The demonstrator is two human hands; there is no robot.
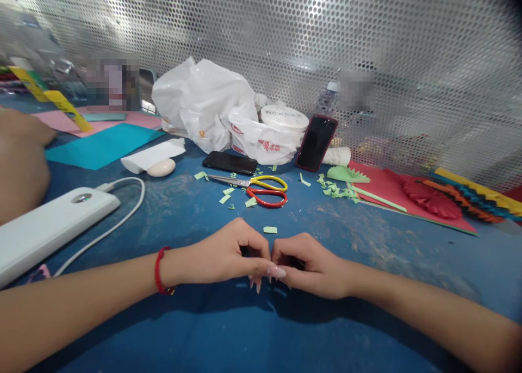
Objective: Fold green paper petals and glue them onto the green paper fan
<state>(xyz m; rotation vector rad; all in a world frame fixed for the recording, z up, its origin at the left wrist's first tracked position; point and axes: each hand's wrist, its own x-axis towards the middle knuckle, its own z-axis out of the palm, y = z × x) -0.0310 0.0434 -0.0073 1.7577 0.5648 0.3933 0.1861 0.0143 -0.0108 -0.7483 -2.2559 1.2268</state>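
My left hand (240, 256) and my right hand (312, 264) meet over the front of the blue table, with fingers curled and thumbs touching. Both are closed; anything between the fingertips is hidden. A red cord bracelet (160, 271) circles my left wrist. Just beyond the hands lies a small light green paper scrap (269, 230). Farther back are scissors (248, 184) with one yellow and one red handle, blades pointing left, among several green scraps. A black phone (229, 162) rests flat behind them.
White plastic bags (204, 101) and a lidded tub (284, 117) stand before the perforated metal wall (261, 36). A phone (317, 143) leans upright. Folded paper fans (432, 196) lie right on red paper. On the left are a white device (57, 226) with a cable, blue paper (104, 144) and another person's arm (20, 161).
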